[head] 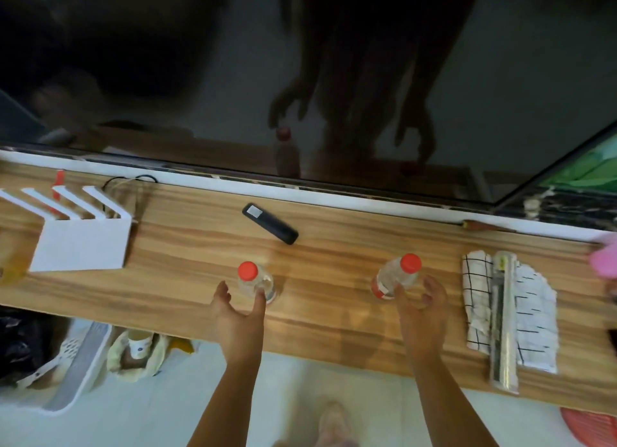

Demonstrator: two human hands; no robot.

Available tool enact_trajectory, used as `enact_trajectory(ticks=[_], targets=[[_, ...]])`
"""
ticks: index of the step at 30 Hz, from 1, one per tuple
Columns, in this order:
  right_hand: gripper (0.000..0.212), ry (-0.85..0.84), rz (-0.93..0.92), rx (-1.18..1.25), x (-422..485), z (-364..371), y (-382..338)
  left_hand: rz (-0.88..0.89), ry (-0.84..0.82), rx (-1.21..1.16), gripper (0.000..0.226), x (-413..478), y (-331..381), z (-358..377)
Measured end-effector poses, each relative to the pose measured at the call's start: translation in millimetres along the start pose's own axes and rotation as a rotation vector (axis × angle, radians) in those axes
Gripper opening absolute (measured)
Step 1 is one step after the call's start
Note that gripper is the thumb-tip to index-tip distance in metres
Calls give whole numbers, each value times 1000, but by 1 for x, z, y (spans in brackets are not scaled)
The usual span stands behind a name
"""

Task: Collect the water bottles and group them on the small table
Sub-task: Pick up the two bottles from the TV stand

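Two clear water bottles with red caps stand on a long wooden shelf (317, 313). The left bottle (255, 281) is upright, and my left hand (237, 313) is spread around its near side, thumb tip touching its base, fingers apart. The right bottle (395, 276) has a red and white label and leans in view. My right hand (422, 313) is cupped just in front of it, fingers apart, thumb at the label. Neither bottle is lifted.
A black remote (269, 228) lies behind the bottles. A white router (80, 243) stands at the left. A checked cloth (480, 299) and a foil roll (504, 323) lie at the right. A dark TV screen (300, 79) rises behind. A white basket (76, 363) sits on the floor below.
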State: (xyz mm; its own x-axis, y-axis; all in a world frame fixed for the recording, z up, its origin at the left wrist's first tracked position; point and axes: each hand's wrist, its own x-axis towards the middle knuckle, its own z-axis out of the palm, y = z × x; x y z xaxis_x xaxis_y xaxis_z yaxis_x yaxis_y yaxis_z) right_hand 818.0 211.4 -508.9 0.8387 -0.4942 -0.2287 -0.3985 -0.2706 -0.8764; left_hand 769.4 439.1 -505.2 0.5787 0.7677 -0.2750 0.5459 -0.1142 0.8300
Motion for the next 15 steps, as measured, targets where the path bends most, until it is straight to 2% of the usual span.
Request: enact_trajectory(ticks=[4,9,15], targets=[[50,-3,-70,103,13,22,29,27,-21,-34,73,10,-33,23],[65,25,-88,206,25,43,61,104,-14,-116,69,25,-66,46],[66,-9,-111,277,44,56,82,104,-7,-201,75,43,-76,63]])
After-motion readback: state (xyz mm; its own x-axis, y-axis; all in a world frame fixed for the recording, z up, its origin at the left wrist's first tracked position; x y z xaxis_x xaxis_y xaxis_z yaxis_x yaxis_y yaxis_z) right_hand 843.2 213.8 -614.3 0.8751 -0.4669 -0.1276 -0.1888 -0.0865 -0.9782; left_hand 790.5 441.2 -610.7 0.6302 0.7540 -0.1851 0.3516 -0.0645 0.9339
